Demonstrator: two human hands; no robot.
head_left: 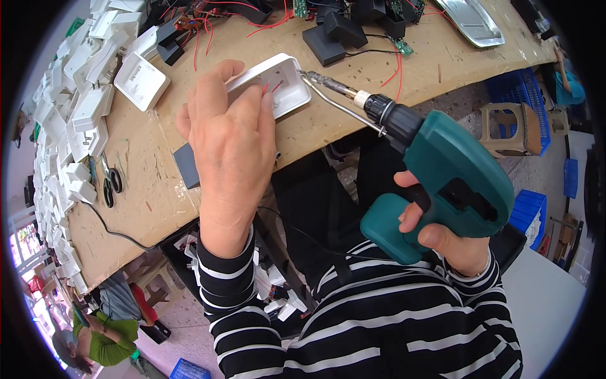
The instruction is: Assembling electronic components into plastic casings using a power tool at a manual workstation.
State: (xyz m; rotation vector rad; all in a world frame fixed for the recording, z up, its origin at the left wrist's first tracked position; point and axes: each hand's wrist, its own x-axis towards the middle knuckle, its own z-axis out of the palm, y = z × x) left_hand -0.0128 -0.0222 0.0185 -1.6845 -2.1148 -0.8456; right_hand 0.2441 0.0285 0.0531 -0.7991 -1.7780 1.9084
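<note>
My left hand (230, 123) is closed around a white plastic housing (291, 95), shaped like an open shallow box, and tilts it above the table. Short red wires (273, 87) show inside the housing, beside my fingertips; what the fingers pinch in there is hidden. In my right hand (442, 230) is a green gun-shaped soldering iron (470, 164), its fingers wrapped round the handle. A thin metal tube runs beside the iron's barrel. The iron's tip lies at the right edge of the housing; whether it touches cannot be seen.
White housings (82, 114) are heaped along the table's left side. Black-handled scissors (112, 186) lie near them. Black boxes (334, 38), green circuit boards and red wires cover the far side, with a metal tray (473, 22) to their right. A cardboard-coloured stool (508, 129) stands beyond the table's right edge.
</note>
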